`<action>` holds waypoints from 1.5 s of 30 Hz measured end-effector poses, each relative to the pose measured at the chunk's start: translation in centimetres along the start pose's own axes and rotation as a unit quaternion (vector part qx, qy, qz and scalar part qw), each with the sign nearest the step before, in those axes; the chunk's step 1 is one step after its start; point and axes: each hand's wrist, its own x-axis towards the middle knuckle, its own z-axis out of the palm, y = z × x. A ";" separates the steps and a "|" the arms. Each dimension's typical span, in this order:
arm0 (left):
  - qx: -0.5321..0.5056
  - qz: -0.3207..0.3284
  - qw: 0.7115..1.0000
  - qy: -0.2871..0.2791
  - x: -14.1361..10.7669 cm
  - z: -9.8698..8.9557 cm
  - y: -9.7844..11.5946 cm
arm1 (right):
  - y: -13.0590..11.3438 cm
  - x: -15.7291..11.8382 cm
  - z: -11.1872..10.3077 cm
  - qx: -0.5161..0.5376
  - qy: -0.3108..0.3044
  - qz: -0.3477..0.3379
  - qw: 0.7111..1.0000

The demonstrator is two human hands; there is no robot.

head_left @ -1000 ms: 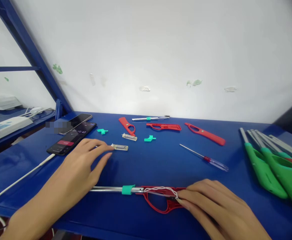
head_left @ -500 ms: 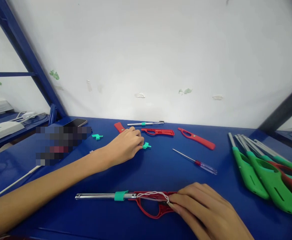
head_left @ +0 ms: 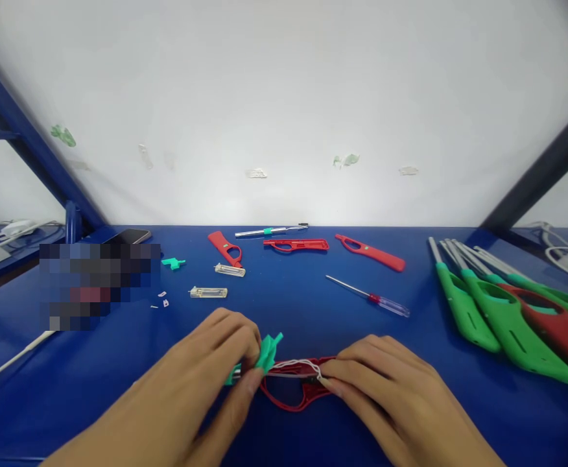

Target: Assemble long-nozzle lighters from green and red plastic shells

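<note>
Near the front edge lies a red lighter half-shell [head_left: 288, 407], open side up, with white wires [head_left: 296, 363] running through it. My left hand [head_left: 216, 376] pinches a small turquoise plastic piece [head_left: 268, 353] just above the shell's left end and covers most of the metal tube there. Over the shell's right end, my right hand [head_left: 386, 389] is closed on it, fingertips at the wires' end and a small black part [head_left: 312, 379]. What lies under its fingers is hidden.
Beyond are red shell parts [head_left: 381, 255], a metal tube with wires [head_left: 259, 232], two clear tanks [head_left: 209, 292], another turquoise piece [head_left: 173, 263] and a screwdriver [head_left: 366, 296]. Green and red lighters [head_left: 512, 318] lie right; a phone [head_left: 135, 236] lies left beside a blurred patch.
My left hand has come back toward me from the far middle, bringing the turquoise piece to the shell. The clear tanks now show. My right hand stays at the shell.
</note>
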 end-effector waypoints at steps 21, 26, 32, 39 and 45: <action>-0.135 -0.025 0.989 0.049 0.5 2.9 1.3 | -0.4 0.2 -0.2 0.010 -0.006 0.012 1.000; -0.157 -0.001 0.988 0.006 -0.7 2.9 0.0 | -0.5 0.3 -0.1 0.021 -0.007 0.018 1.000; -0.140 0.010 0.989 0.049 -1.2 2.9 -0.3 | -0.5 0.2 -0.3 0.032 -0.014 0.023 0.999; -0.068 -0.053 0.995 0.054 -2.7 3.4 -0.2 | -0.4 0.1 -0.2 0.029 -0.015 0.025 0.999; -0.095 0.002 0.995 0.036 -0.9 3.2 -0.3 | -0.5 0.1 0.0 0.036 -0.012 0.022 0.999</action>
